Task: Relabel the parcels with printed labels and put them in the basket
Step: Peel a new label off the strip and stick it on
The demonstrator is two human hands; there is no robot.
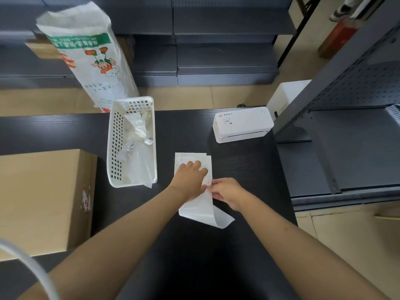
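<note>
A white printed label (192,158) lies on a flat parcel on the dark table (238,165). My left hand (190,178) presses flat on the label with straight fingers. My right hand (227,192) pinches the glossy backing sheet (205,211), which curls away from the label toward me. The white perforated basket (132,141) stands just left of the label and holds several clear-bagged parcels (136,135).
A white label printer (242,124) sits at the table's back right. A large cardboard box (43,198) stands at the left. A printed white sack (86,55) leans behind the basket. Grey metal shelving (346,126) runs along the right.
</note>
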